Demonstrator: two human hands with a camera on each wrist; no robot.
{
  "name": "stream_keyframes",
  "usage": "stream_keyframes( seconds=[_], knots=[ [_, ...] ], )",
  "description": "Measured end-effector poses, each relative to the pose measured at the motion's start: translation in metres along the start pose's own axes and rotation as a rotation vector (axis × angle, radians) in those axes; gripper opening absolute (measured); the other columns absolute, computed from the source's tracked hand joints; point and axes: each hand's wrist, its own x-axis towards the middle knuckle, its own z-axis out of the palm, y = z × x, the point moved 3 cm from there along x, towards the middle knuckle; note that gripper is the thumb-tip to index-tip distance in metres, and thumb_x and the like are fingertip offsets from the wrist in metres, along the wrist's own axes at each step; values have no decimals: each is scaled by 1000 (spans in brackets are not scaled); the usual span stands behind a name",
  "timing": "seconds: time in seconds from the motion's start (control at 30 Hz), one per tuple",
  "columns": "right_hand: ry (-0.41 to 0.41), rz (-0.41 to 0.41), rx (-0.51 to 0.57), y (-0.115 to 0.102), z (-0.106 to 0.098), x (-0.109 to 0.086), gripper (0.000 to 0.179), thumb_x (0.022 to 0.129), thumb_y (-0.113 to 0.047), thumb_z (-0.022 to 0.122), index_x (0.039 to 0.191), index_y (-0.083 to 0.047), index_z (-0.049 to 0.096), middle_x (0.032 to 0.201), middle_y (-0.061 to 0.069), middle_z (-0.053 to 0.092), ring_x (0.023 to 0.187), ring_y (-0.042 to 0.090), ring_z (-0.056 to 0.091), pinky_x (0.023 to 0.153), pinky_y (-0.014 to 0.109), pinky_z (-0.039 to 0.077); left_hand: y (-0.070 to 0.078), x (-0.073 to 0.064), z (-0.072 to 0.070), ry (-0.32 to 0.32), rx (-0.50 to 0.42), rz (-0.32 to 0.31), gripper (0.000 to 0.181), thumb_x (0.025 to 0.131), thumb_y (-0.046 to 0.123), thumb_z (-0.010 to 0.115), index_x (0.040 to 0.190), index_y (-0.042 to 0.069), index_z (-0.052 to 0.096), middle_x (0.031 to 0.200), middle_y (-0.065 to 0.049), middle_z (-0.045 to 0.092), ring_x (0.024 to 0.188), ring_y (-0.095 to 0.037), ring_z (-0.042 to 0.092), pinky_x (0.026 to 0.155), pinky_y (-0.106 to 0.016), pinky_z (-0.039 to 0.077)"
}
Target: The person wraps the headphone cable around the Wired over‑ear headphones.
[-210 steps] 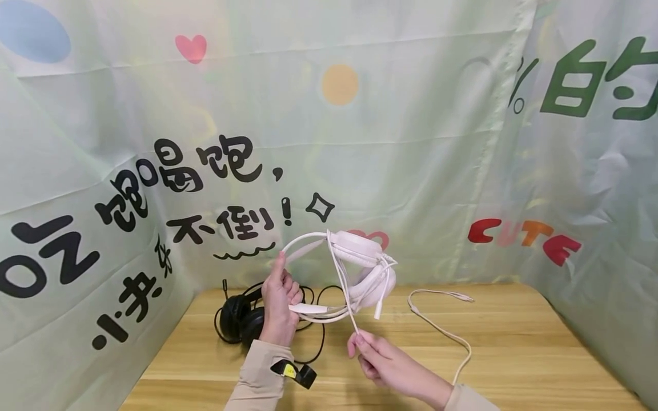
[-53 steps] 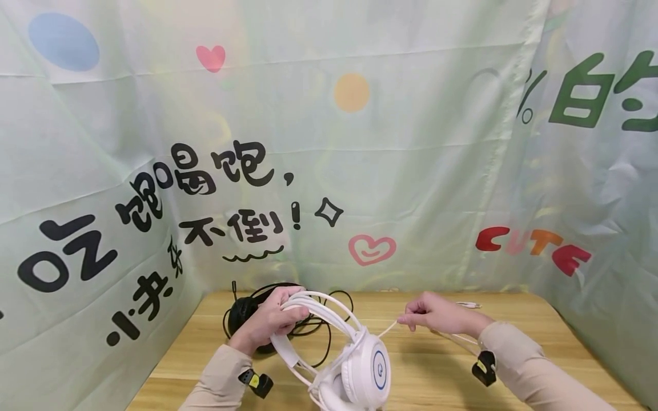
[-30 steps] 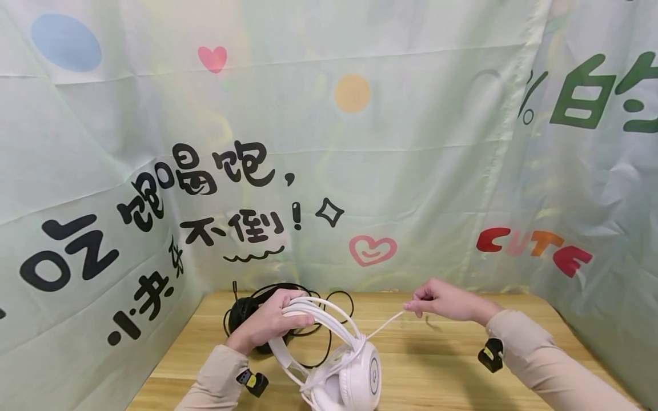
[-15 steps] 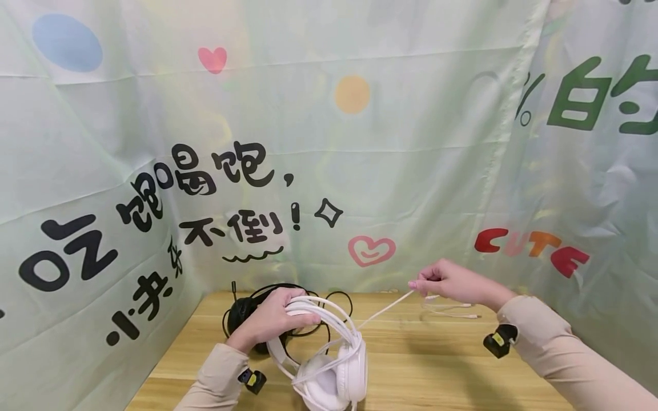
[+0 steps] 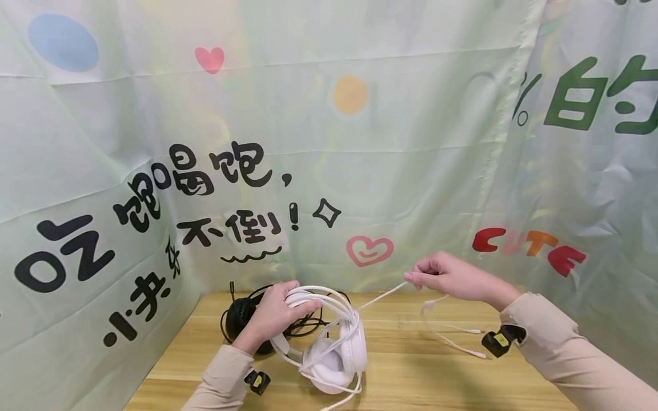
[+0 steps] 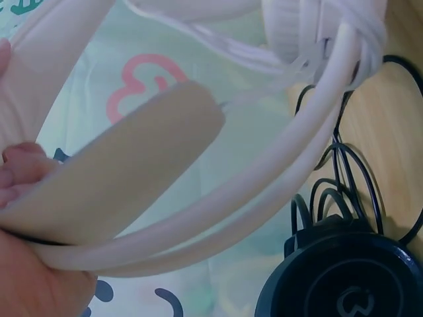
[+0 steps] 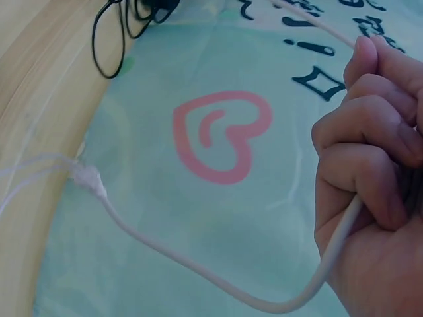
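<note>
White headphones [image 5: 353, 348] hang over the table, their headband gripped by my left hand [image 5: 275, 313]. White cable is wound around the headband and ear cups. From the wrapped part, a stretch of white cable [image 5: 382, 295] runs taut up to my right hand [image 5: 457, 278], which pinches it between thumb and forefinger. In the right wrist view the other fingers curl around the cable [image 7: 198, 267], and its loose end drops to a splitter [image 7: 87, 179] with two thin leads. The left wrist view shows the headband [image 6: 132, 165] close up, with part of the left hand cut off.
Black headphones [image 5: 239, 319] with a microphone and looped black cable lie on the wooden table [image 5: 411, 365] behind my left hand. Two white plugs [image 5: 478, 342] dangle below my right hand. A printed fabric backdrop [image 5: 421, 188] stands around the table's back and sides.
The right hand moved from below the headphones out to the right and up, drawing the cable straight. The left hand lowered the headphones and turned the ear cups downward; lately they rose slightly.
</note>
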Motion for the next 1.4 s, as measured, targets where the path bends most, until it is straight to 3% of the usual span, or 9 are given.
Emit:
stream_keyframes(
  seconds=[0.3,0.5,0.7,1.1,1.4],
  knots=[
    [18,-39,-33,-25,3,-3,28,110,-29,61,86,-17,66,59,-10,29,51,2,25,52,26,34,1,1,3,230,21,-30,52,83,50,88,72,18,49,62,9,43,59,-9,45,57,-25,37],
    [17,-56,-57,-35,4,-6,25,111,-28,59,92,-17,70,59,-13,32,51,1,27,51,24,35,1,2,5,337,-41,-36,47,83,48,90,74,18,55,60,10,46,57,-9,48,55,-26,40],
    [4,-101,-41,-42,7,-8,22,112,-22,58,94,-17,70,63,-14,33,53,-1,27,54,24,39,1,3,6,437,-54,-43,52,84,49,89,71,18,50,57,10,42,54,-9,43,53,-27,36],
    [-17,-128,-20,-50,14,-8,20,112,-20,57,95,-16,67,66,-14,33,53,-3,27,59,27,54,6,4,9,509,-83,-79,56,85,53,87,71,15,48,58,9,42,56,-13,45,54,-28,36],
    [-18,-117,-6,-51,16,-8,17,111,-19,57,100,-14,69,65,-14,33,53,-1,28,56,24,46,10,7,9,562,-105,-78,54,86,53,87,72,16,50,58,8,44,54,-14,46,54,-28,37]
  ],
)
